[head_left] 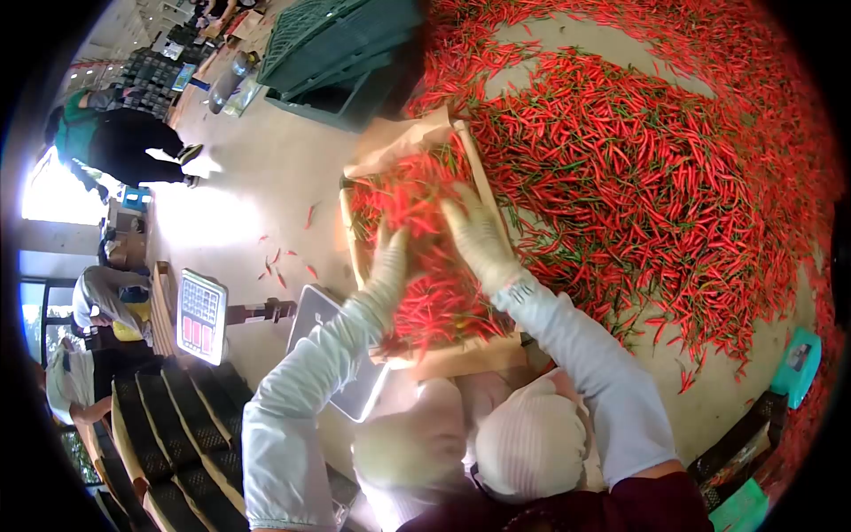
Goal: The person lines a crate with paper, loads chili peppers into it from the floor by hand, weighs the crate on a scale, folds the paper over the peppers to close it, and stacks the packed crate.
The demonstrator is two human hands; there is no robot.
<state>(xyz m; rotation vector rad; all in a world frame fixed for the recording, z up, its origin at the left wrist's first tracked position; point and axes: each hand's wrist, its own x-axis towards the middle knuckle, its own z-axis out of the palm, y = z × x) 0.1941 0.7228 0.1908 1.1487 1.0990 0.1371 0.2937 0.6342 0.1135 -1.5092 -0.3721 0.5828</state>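
Observation:
A cardboard box [461,356] heaped with red chilies [434,293] stands in front of me on the metal platform of a scale [321,312]. Both my hands wear pale gloves and white sleeves. My left hand [388,264] lies on the chilies at the box's left side, fingers apart. My right hand [479,238] rests flat on the chilies nearer the box's right wall, fingers spread. Neither hand grips anything that I can see.
A wide carpet of red chilies [638,177] covers the floor to the right. The scale's display [202,316] stands at the left. Green crates [341,44] are stacked behind the box, dark trays [168,426] at lower left. Other people [115,133] work at the far left.

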